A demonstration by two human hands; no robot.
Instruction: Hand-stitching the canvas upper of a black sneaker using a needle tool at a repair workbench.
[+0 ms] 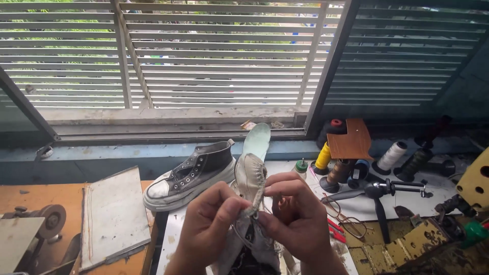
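Observation:
My left hand (209,224) and my right hand (295,214) meet at the bottom centre, both pinching a worn, greyish-white shoe (250,181) held upright with its toe up. A pale green insole (256,138) sticks out above the shoe. Fingertips of both hands press on the shoe's stitched side edge, where a thin thread loops down. A second shoe, a dark high-top sneaker (191,175) with a white sole and toe cap, lies on the table just left of my hands.
Several thread spools (323,155) stand at the right by a brown card (351,140). A grey board (113,216) lies on the orange bench at left, beside a small wheel (51,220). Louvred window slats (204,56) fill the back. Machine parts (473,186) sit at far right.

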